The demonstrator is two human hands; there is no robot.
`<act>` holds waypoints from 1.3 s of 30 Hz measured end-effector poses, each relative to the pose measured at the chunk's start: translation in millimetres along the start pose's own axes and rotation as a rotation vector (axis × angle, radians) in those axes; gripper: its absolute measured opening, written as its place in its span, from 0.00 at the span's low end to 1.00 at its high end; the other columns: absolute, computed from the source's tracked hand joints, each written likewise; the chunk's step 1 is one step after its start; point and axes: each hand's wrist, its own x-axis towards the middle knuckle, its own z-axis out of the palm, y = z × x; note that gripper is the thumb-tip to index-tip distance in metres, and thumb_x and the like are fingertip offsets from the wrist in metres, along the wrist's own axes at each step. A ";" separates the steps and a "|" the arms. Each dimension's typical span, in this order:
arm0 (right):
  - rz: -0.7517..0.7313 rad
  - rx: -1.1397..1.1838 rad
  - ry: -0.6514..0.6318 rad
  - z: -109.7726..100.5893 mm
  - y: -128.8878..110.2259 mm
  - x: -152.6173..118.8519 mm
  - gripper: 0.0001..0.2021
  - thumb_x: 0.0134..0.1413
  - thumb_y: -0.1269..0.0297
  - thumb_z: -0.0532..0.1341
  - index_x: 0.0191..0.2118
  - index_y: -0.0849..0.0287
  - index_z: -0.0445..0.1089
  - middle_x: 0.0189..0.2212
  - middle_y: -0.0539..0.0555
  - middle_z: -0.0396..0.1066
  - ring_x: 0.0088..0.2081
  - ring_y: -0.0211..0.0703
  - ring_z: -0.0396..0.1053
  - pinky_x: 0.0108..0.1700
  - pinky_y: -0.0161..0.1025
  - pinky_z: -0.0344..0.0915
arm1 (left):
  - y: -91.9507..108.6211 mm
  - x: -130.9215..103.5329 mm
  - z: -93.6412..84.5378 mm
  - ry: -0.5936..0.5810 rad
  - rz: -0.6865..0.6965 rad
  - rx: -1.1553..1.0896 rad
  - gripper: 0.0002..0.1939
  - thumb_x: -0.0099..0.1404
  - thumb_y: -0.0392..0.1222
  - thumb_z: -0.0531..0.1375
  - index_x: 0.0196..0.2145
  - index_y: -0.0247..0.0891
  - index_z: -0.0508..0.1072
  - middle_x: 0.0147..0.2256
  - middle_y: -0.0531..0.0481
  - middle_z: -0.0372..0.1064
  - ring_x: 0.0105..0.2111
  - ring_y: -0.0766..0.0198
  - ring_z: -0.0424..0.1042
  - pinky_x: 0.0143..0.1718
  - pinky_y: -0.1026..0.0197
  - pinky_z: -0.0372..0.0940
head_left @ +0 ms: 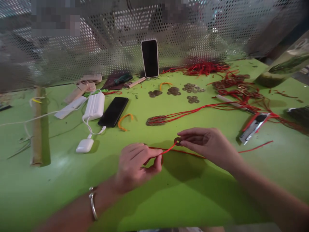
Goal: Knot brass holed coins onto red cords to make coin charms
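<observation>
Green table point(60, 177) below, perforated screen point(101, 48) along its far edge, and we're over the near half: the left hand point(138, 164) pinches a red cord point(169, 149) between thumb and forefinger! The right hand point(205, 141) grips a holed coin point(175, 140) at its fingertips; cord meets coin, though whether it's through, I can't tell! Just beyond, a block of coins point(155, 121) laced in red, then loose coins point(173, 91) in clusters; black phone point(113, 111) toward the left edge, utility knife point(254, 127) toward the right, white-framed phone point(150, 58) upright at the far edge!
</observation>
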 end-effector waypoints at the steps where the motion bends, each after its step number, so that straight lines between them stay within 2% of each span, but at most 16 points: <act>1: -0.008 -0.006 0.001 0.5 0.1 -0.5 0.16 0.47 0.60 0.67 0.42 0.59 0.74 0.36 0.55 0.77 0.37 0.45 0.76 0.43 0.39 0.75 | -0.4 0.1 0.3 -0.007 0.001 0.003 0.05 0.57 0.28 0.61 0.30 0.35 0.72 0.18 0.56 0.64 0.17 0.72 0.59 0.21 0.66 0.57; 6: -0.066 -0.013 0.053 4.2 -1.0 -5.6 0.17 0.47 0.61 0.67 0.44 0.59 0.72 0.38 0.56 0.76 0.37 0.44 0.76 0.41 0.38 0.76 | -0.1 -0.2 0.4 -0.056 0.033 0.028 0.06 0.57 0.28 0.62 0.31 0.36 0.72 0.18 0.56 0.66 0.18 0.70 0.61 0.21 0.65 0.57; 10: -0.097 -0.009 0.078 6.1 -2.8 -8.9 0.14 0.48 0.61 0.67 0.42 0.58 0.72 0.38 0.55 0.76 0.37 0.43 0.76 0.41 0.37 0.75 | 1.4 0.9 -1.5 -0.082 0.064 0.060 0.06 0.57 0.28 0.62 0.32 0.35 0.72 0.17 0.56 0.64 0.17 0.70 0.61 0.20 0.65 0.56; 19: -0.171 -0.079 0.072 6.6 -6.8 -13.8 0.09 0.51 0.64 0.65 0.39 0.57 0.73 0.35 0.51 0.77 0.36 0.37 0.76 0.40 0.31 0.74 | 3.1 3.1 -4.2 -0.064 0.067 0.143 0.06 0.56 0.29 0.62 0.31 0.37 0.72 0.17 0.56 0.65 0.18 0.70 0.63 0.23 0.65 0.61; 28: -0.222 -0.197 0.088 5.9 -8.5 -13.9 0.08 0.52 0.65 0.64 0.40 0.56 0.75 0.35 0.52 0.77 0.36 0.39 0.75 0.41 0.34 0.74 | 1.6 5.8 -7.2 -0.066 0.080 0.146 0.05 0.56 0.30 0.62 0.31 0.36 0.72 0.19 0.55 0.69 0.18 0.68 0.65 0.22 0.64 0.63; 33: -0.249 -0.249 0.085 4.8 -9.5 -14.7 0.08 0.52 0.67 0.63 0.39 0.55 0.76 0.36 0.52 0.77 0.38 0.42 0.75 0.42 0.37 0.73 | 2.1 6.4 -6.7 -0.079 0.090 0.179 0.05 0.57 0.31 0.61 0.32 0.39 0.72 0.18 0.56 0.68 0.18 0.69 0.65 0.22 0.64 0.63; 39: -0.266 -0.256 0.061 5.8 -8.9 -14.0 0.08 0.52 0.69 0.62 0.39 0.54 0.75 0.37 0.51 0.77 0.40 0.41 0.74 0.42 0.35 0.72 | 0.1 4.0 -3.8 -0.092 0.105 0.166 0.06 0.57 0.30 0.62 0.32 0.38 0.72 0.18 0.56 0.67 0.18 0.70 0.64 0.21 0.65 0.61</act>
